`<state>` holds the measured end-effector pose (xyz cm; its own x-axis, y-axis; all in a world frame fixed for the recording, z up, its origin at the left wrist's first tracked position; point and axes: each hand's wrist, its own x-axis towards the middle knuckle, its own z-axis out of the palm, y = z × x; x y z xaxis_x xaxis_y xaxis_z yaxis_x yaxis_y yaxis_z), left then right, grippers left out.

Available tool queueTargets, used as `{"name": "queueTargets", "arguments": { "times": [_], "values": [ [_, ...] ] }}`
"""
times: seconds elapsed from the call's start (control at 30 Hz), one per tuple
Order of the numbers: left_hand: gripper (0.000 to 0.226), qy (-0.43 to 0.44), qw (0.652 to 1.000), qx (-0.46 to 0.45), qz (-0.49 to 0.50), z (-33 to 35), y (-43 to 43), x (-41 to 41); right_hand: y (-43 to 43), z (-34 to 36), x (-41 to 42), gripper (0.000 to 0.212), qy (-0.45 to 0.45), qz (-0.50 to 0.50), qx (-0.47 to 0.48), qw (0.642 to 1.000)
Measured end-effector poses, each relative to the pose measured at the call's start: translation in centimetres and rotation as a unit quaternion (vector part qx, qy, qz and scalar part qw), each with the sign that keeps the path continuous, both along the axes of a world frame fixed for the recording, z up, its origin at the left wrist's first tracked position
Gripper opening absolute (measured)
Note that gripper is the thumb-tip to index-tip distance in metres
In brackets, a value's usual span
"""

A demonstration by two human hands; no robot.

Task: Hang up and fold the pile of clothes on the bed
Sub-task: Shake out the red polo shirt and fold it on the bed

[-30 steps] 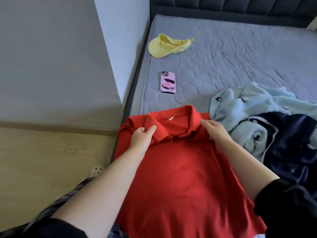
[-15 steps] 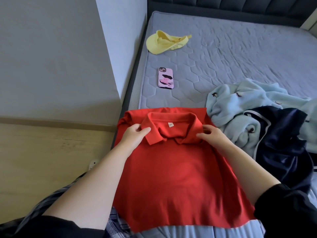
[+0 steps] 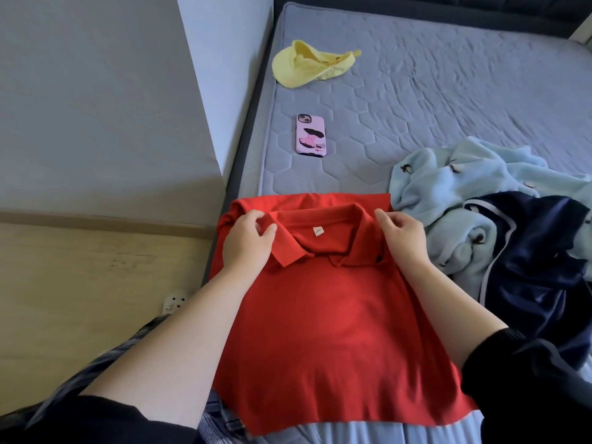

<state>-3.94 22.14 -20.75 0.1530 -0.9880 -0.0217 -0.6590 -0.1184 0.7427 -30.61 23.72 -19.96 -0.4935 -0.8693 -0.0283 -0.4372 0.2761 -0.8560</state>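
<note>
A red polo shirt (image 3: 326, 331) lies flat, collar away from me, on the near corner of the grey mattress (image 3: 432, 100). My left hand (image 3: 248, 243) pinches the left side of the collar and shoulder. My right hand (image 3: 402, 240) grips the right side of the collar. The sleeves appear folded under. To the right lies a pile of clothes: a light blue fleece garment (image 3: 448, 193) and a dark navy satin one (image 3: 538, 267).
A yellow cap (image 3: 307, 67) and a phone in a pink case (image 3: 310, 135) lie on the mattress near its left edge. A grey wall and a wooden panel (image 3: 80, 283) run along the left side of the bed. Checked cloth (image 3: 221, 424) shows under the shirt's hem.
The shirt has come down from being held up and now lies flat on the mattress. Both hands stayed at the collar.
</note>
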Motion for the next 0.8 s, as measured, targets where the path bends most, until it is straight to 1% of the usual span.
{"name": "queueTargets", "arguments": {
  "times": [0.07,0.13,0.2,0.23,0.27,0.33,0.37,0.43,0.47,0.5,0.57,0.6,0.63,0.73,0.77,0.8],
  "values": [
    [0.044,0.013,0.999,0.005,-0.032,0.0,-0.5,-0.6,-0.2,0.1,0.8,0.016,0.009,0.064,0.016,0.998],
    [0.048,0.022,0.998,0.034,-0.051,-0.2,-0.8,-0.8,-0.4,0.1,1.1,0.016,0.02,0.086,0.016,0.996],
    [0.037,0.044,0.996,0.05,-0.06,-0.4,-1.2,-0.6,-0.7,-0.1,1.0,0.009,-0.001,0.076,0.007,0.997],
    [0.028,0.065,0.995,0.055,-0.056,-0.4,-1.3,-0.4,-0.9,-0.2,0.9,0.004,-0.013,0.074,0.007,0.997],
    [0.018,0.093,0.993,0.059,-0.049,-0.3,-1.5,-0.2,-0.9,-0.3,0.7,0.004,-0.026,0.076,0.01,0.997],
    [0.009,0.149,0.986,0.069,-0.033,0.0,-2.0,0.1,-1.2,-0.5,0.3,0.012,-0.089,0.069,0.023,0.993],
    [0.008,0.176,0.981,0.073,-0.027,0.1,-2.3,0.2,-1.3,-0.5,0.1,0.016,-0.144,0.053,0.029,0.988],
    [0.008,0.22,0.971,0.085,-0.024,0.2,-2.8,0.4,-1.5,-0.8,-0.5,0.022,-0.247,-0.009,0.029,0.968],
    [0.008,0.222,0.971,0.086,-0.024,0.2,-2.9,0.3,-1.7,-1.2,-0.7,0.021,-0.259,-0.039,0.026,0.965],
    [0.009,0.199,0.976,0.08,-0.027,0.1,-3.1,0.2,-1.7,-1.6,-0.8,0.02,-0.225,-0.051,0.031,0.973],
    [0.016,0.104,0.993,0.049,-0.034,-0.4,-3.0,-0.1,-1.7,-2.7,-0.5,0.021,-0.083,-0.026,0.053,0.995],
    [0.02,0.06,0.997,0.031,-0.032,-0.7,-2.8,-0.2,-1.6,-3.1,-0.2,0.022,-0.019,-0.01,0.058,0.998],
    [0.023,0.03,0.999,0.014,-0.028,-0.9,-2.5,-0.4,-1.6,-3.2,0.0,0.023,0.019,-0.001,0.057,0.998],
    [0.024,-0.021,0.999,-0.027,-0.01,-0.6,-1.9,-0.6,-1.7,-2.9,0.6,0.023,0.057,0.015,0.051,0.997],
    [0.029,-0.065,0.996,-0.055,-0.019,-0.4,-1.7,-0.6,-1.6,-2.7,0.7,0.021,0.084,0.019,0.042,0.995],
    [0.035,-0.115,0.987,-0.101,-0.048,-0.3,-1.6,-0.6,-1.4,-2.5,0.9,0.017,0.132,0.022,0.024,0.991]
  ]
}}
